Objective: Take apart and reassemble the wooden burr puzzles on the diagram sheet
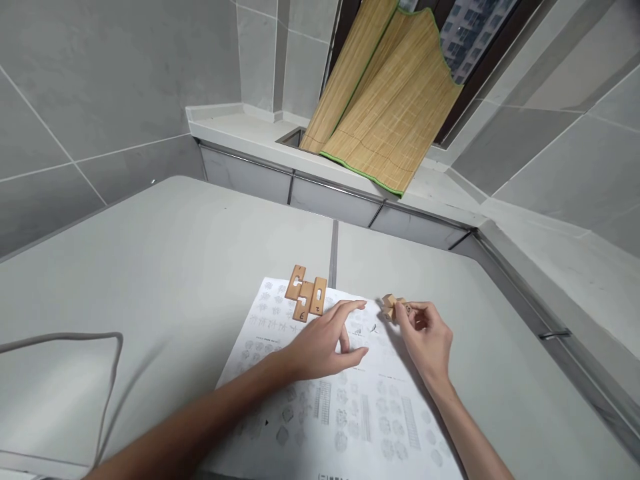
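Over the printed sheet [345, 460], my left hand [325, 341] is open, its thumb and fingers apart with nothing between them. My right hand [425, 333] pinches a small wooden block puzzle [390, 303] of interlocked pieces at the sheet's upper right edge; the fingers partly cover it. Just beyond my left hand, flat notched wooden puzzle pieces [319, 296] lie close together at the top of the sheet. They carry handwritten numbers, a 2 and a 3 among them. Faint rows of diagrams cover the paper, partly hidden by my left forearm.
The sheet lies on a pale table [200, 247] with a seam [335, 250] running away from me. A grey-edged object [55, 400] is at the left front. Behind the table, a bamboo mat [400, 113] hangs over the white counter [225, 123] by the window.
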### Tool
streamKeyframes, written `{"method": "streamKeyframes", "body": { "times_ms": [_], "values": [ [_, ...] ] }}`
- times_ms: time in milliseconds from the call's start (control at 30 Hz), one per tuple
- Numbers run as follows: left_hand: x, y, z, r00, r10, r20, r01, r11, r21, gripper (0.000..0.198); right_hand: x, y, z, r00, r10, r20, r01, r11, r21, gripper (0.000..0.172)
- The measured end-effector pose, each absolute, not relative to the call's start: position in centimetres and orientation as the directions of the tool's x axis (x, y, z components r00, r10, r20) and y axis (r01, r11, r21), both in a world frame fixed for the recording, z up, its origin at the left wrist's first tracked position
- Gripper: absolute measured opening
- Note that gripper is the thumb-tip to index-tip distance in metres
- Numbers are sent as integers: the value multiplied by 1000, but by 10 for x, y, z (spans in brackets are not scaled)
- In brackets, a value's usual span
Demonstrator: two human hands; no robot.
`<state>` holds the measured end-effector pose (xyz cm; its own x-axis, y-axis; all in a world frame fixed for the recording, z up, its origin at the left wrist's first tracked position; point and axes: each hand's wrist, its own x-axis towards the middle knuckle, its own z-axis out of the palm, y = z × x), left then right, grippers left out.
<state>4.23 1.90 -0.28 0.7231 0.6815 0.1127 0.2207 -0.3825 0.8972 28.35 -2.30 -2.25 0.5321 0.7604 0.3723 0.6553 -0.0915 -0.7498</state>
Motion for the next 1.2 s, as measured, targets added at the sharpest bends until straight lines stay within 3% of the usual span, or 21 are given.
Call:
{"method": "streamKeyframes", "body": {
  "times_ms": [300, 467, 567, 733, 833, 1000, 1200],
  "values": [
    [39, 19, -7, 706, 673, 220, 222, -505, 834, 44, 298, -18, -28, 591, 691, 416, 705, -191, -683, 27],
    [40, 30, -9, 585, 637, 501, 295, -743, 600, 21, 304, -16, -32, 605, 689, 400, 695, -211, -687, 17],
    [36, 42, -9, 477, 636, 607, 415, -771, 483, 16, 308, -15, -33, 622, 691, 368, 668, -224, -709, 15],
    [22, 64, -13, 385, 725, 571, 657, -650, 382, 16, 313, -14, -36, 670, 685, 286, 583, -248, -774, 15],
    [14, 74, -21, 352, 773, 528, 741, -575, 347, 26, 317, -13, -39, 702, 683, 202, 500, -270, -823, 19],
    [12, 81, -35, 342, 834, 433, 780, -509, 363, 46, 321, -13, -42, 732, 669, 128, 407, -278, -870, 21],
    [13, 82, -43, 357, 844, 401, 754, -514, 409, 46, 322, -12, -46, 743, 659, 120, 362, -244, -900, 24]
  ]
}}
